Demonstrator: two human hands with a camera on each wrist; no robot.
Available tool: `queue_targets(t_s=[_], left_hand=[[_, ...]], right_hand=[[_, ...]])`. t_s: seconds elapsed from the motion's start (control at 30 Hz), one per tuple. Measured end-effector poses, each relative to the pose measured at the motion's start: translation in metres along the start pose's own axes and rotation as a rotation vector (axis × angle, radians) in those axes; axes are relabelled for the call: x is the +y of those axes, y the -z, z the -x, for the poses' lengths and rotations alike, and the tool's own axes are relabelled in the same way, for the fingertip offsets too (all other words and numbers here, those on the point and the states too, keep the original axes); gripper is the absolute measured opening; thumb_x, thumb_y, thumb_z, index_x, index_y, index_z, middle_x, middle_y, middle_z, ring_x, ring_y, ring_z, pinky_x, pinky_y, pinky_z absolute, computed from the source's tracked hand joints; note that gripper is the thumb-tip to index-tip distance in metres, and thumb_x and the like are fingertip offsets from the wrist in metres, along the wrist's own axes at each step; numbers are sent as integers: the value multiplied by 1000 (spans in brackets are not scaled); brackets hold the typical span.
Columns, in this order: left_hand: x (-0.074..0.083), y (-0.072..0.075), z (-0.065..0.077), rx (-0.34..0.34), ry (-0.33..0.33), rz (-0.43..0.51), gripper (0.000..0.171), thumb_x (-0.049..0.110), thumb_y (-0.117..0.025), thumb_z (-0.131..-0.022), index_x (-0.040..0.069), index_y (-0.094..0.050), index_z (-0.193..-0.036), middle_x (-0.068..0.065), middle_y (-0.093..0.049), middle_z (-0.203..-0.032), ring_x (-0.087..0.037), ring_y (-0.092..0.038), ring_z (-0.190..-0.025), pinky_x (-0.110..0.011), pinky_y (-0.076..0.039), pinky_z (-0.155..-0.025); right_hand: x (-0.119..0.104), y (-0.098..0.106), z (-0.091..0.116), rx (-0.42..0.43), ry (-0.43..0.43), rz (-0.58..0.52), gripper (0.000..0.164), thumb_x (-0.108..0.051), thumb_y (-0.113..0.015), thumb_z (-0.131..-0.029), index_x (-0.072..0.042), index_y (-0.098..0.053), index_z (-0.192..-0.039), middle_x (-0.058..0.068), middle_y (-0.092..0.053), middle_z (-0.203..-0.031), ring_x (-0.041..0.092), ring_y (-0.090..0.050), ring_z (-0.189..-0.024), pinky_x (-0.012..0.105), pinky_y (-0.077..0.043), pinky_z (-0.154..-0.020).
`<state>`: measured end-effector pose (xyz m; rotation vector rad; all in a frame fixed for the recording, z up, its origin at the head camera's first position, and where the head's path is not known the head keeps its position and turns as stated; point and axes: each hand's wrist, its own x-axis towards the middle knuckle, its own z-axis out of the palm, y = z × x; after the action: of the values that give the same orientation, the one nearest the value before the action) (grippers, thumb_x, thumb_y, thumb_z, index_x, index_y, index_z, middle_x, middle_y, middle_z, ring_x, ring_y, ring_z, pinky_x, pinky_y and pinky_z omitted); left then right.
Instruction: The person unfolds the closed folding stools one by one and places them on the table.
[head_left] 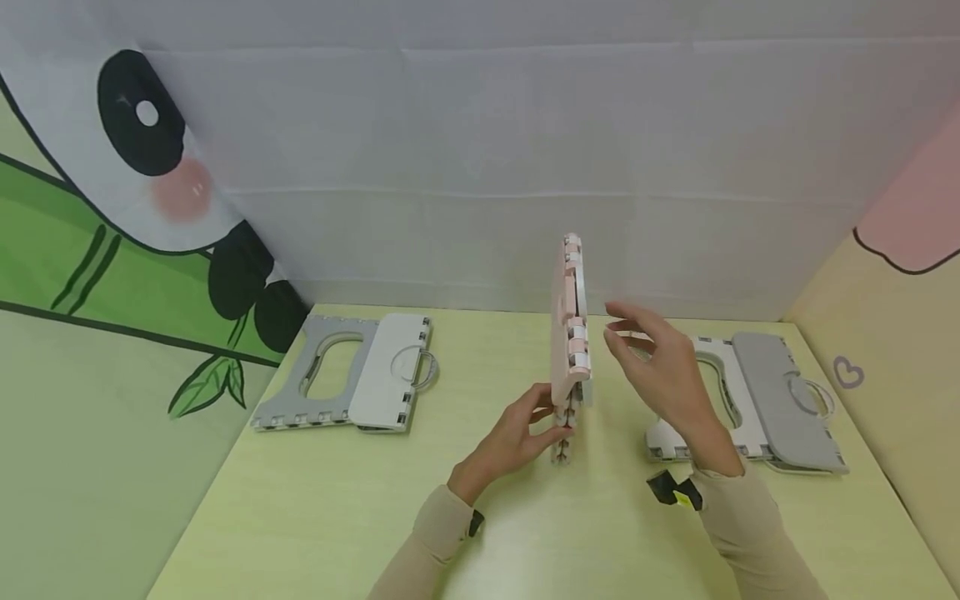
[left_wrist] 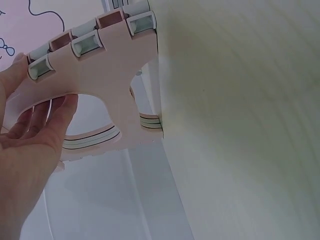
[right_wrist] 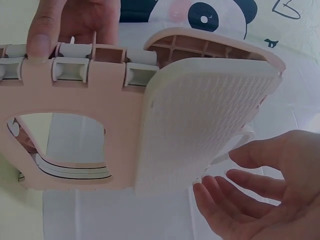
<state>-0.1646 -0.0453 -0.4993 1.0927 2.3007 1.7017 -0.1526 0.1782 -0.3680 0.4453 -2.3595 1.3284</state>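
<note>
A folded pink and white folding stool [head_left: 570, 333] stands on its edge over the middle of the table, seen nearly edge-on in the head view. My left hand [head_left: 519, 432] grips its lower leg part, with fingers through the oval opening and the thumb on the hinged edge, as the left wrist view shows. In the right wrist view the stool's white ribbed panel [right_wrist: 205, 120] faces the camera. My right hand [head_left: 660, 367] hovers at the stool's right side, fingers loosely bent, close to a thin ring handle [right_wrist: 245, 138]. Whether a fingertip touches that ring I cannot tell.
On the table's left lies a folded stool [head_left: 390, 371] with grey legs and a white top. Another folded stool [head_left: 787, 400] with white legs and a grey top lies at the right, partly behind my right arm. A white cloth wall [head_left: 480, 167] rises behind the table.
</note>
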Motion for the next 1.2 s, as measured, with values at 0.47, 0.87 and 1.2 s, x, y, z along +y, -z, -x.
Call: queue_targets(t_s=[0.47, 0.87, 1.2], left_hand=[[2, -1, 0, 1, -8, 15, 55, 8, -74, -95, 2, -45, -142, -14, -59, -134, -28, -61, -125, -34, -49, -107], [2, 0, 0, 6, 12, 19, 54, 9, -74, -96, 3, -46, -142, -13, -59, -135, -28, -60, -127, -37, -48, -108], [4, -1, 0, 14, 31, 35, 57, 1, -75, -93, -1, -45, -141, -19, -57, -136, -35, -59, -127, -45, -48, -108]], right_hand=[[29, -14, 28, -98, -54, -31, 37, -3, -67, -100, 1, -60, -136, 17, -64, -133, 35, -65, -117, 45, -55, -96], [41, -26, 48, -183, -141, -72, 38, -3, -68, -99, 0, -60, -136, 17, -63, -134, 39, -62, -120, 45, -56, -96], [47, -32, 57, -217, -138, -82, 38, 5, -68, -96, 5, -59, -133, 21, -63, -132, 42, -63, -119, 43, -57, -96]])
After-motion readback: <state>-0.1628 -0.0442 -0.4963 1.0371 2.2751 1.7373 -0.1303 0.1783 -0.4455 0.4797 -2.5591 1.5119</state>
